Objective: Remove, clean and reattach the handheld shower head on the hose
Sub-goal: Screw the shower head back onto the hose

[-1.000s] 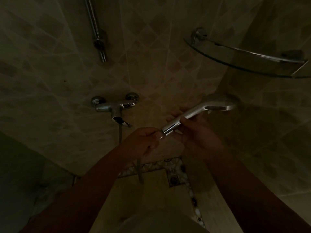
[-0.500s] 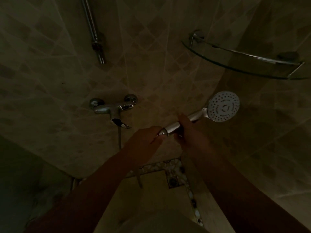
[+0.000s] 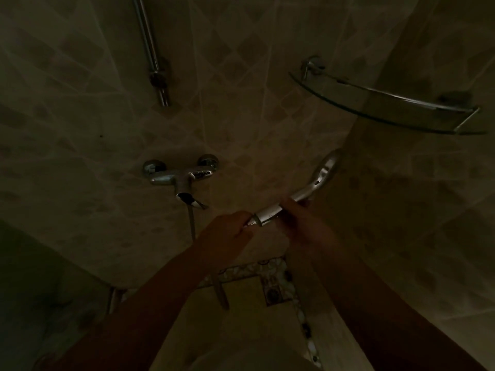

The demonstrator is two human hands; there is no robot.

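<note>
Twisting the shower head (image 3: 302, 194) at its joint with the hose (image 3: 191, 223).

The right hand (image 3: 302, 226) is clenched round the handle and the left hand (image 3: 227, 231) pinches the nut at its end, both just right of and below the tap (image 3: 179, 178). A moment ago the spray face showed; now it has rolled edge-on, so I'd say the thread is turning. No brand or writing is readable.

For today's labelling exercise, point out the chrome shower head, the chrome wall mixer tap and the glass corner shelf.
chrome shower head (image 3: 320, 175): head view, back of head.
chrome wall mixer tap (image 3: 178, 178): head view, body.
glass corner shelf (image 3: 380, 113): head view, front rim.
</note>
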